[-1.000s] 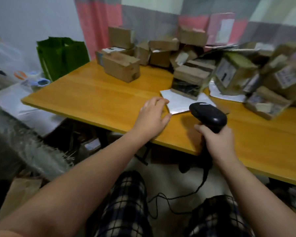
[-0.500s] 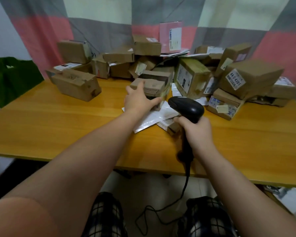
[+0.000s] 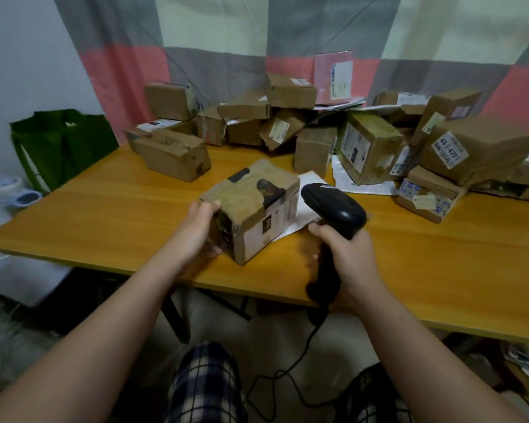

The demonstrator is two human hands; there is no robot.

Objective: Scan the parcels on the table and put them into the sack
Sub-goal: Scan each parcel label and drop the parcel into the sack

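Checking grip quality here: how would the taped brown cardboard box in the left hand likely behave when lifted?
The taped brown cardboard box probably stays stiff: its edges look square. It is likely light for its size, since the left hand alone grips one end. Glossy tape may make it slippery.

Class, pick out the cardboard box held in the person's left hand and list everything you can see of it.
The cardboard box is brown and worn, wrapped in yellowish tape, with black patches on top and a dark printed strip on its near side. It sits skewed, one corner toward the camera, low over the table; whether it rests there is unclear. The left hand grips its left end. A white envelope lies behind it; the scanner in the right hand is just right of it.
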